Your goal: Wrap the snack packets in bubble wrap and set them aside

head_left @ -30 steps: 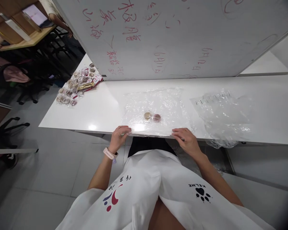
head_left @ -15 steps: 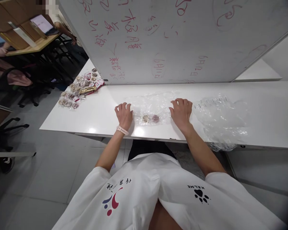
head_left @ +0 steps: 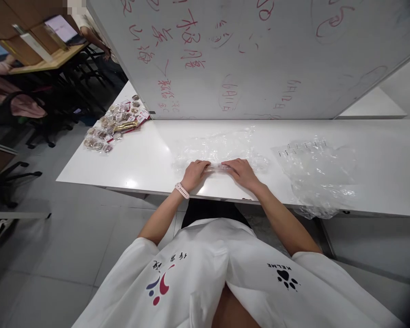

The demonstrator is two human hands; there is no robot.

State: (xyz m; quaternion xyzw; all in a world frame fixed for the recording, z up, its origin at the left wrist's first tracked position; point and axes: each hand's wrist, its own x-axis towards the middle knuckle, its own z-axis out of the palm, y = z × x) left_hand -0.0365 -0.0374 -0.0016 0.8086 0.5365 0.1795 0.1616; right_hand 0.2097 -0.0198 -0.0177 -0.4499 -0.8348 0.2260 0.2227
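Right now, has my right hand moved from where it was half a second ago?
Yes. Judged against the whiteboard, your right hand has shifted leftward and farther back from it, nearer your left hand.

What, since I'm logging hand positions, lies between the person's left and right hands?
In the head view, the near edge of the clear plastic wrap lies between the left hand and the right hand, on the table.
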